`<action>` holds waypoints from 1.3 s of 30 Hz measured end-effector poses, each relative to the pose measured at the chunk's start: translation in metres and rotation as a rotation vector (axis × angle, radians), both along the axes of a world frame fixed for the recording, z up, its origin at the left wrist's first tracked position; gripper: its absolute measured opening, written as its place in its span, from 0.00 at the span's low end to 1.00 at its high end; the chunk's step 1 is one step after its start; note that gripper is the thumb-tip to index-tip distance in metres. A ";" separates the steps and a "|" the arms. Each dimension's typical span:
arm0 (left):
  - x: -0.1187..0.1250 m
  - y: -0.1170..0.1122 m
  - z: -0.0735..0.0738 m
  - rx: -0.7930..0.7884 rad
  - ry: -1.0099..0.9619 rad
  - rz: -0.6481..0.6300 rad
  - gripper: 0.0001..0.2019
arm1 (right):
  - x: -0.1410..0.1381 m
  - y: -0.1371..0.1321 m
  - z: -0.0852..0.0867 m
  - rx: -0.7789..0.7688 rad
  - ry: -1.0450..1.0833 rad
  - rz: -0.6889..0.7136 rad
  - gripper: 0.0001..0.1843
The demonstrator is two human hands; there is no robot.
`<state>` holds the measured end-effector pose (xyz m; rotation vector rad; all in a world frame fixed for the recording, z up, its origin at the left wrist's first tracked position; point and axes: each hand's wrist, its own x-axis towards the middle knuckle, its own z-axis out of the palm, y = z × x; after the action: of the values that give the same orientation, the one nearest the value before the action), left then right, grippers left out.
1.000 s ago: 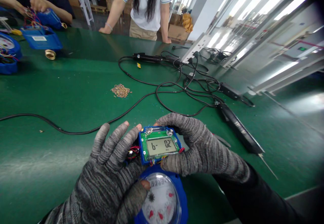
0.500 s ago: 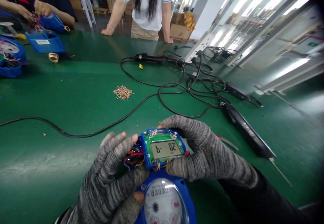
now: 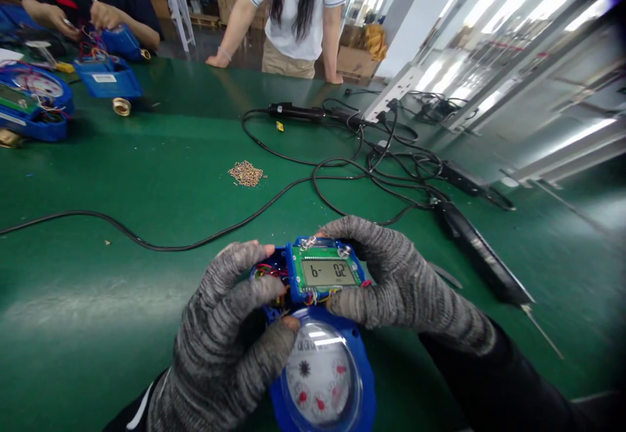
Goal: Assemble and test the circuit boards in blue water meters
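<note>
Both gloved hands are gripping a blue water meter (image 3: 323, 380) lying at the near edge of the green table (image 3: 122, 178). The left hand (image 3: 229, 334) is clasping its side, thumb at the dial, while the right hand (image 3: 391, 285) is pinching the green display board (image 3: 327, 272) on top. An electric screwdriver (image 3: 482, 256) is lying just to the right.

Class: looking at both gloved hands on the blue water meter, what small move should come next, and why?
Probably press the green display board down level into the blue water meter: left hand and right hand grip its sides, and coloured wires still show at its left edge.
</note>
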<state>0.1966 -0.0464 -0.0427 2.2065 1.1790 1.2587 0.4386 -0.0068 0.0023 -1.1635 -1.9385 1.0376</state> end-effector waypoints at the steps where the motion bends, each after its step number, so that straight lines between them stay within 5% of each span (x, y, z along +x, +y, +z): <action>1: 0.001 -0.001 0.003 -0.035 -0.046 0.023 0.18 | 0.000 0.001 -0.001 0.009 -0.011 0.001 0.32; 6: 0.013 0.007 0.019 -0.102 0.010 0.029 0.30 | -0.001 0.005 -0.001 0.003 -0.029 0.002 0.32; 11: 0.019 0.016 0.025 -0.060 0.060 0.022 0.22 | 0.000 0.009 -0.002 0.064 -0.023 0.028 0.31; 23: 0.003 0.027 0.022 0.165 0.173 -0.094 0.20 | -0.010 0.009 0.006 0.062 -0.017 0.000 0.28; 35: 0.000 0.031 0.022 0.024 0.038 -0.158 0.21 | -0.016 0.011 0.008 0.035 -0.018 -0.018 0.29; 39: 0.004 0.033 0.021 0.083 0.029 -0.131 0.16 | -0.013 0.012 0.007 0.062 -0.051 -0.006 0.32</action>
<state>0.2003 -0.0133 -0.0221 2.3280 0.9912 1.2465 0.4259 0.0053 0.0090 -1.1710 -1.9912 0.9460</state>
